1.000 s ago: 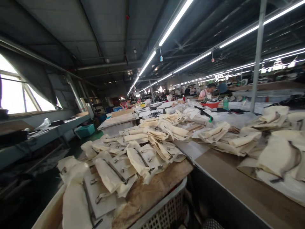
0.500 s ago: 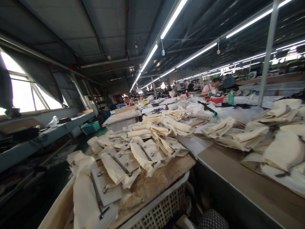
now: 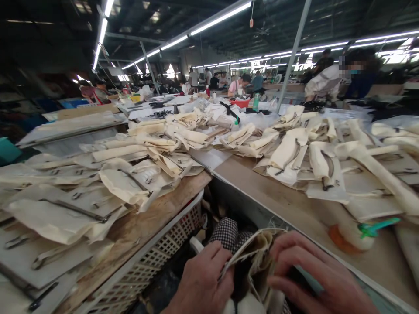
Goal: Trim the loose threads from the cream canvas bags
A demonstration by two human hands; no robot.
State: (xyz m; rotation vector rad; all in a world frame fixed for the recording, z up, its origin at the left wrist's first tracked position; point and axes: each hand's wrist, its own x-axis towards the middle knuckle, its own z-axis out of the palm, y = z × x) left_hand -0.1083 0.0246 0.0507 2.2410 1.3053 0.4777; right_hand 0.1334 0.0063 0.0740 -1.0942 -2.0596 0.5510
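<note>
Both hands close on a cream cloth piece [image 3: 253,257] at six o'clock. The left hand [image 3: 204,283] pinches its edge; the right hand [image 3: 314,277] curls over its other side.

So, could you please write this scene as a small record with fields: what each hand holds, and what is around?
left hand: grips the edge of a cream fabric piece
right hand: fingers on the same fabric piece
beside: white lattice basket under a wooden board
tables: cream fabric pieces in piles
right: bottle with green nozzle lying on the table
</note>
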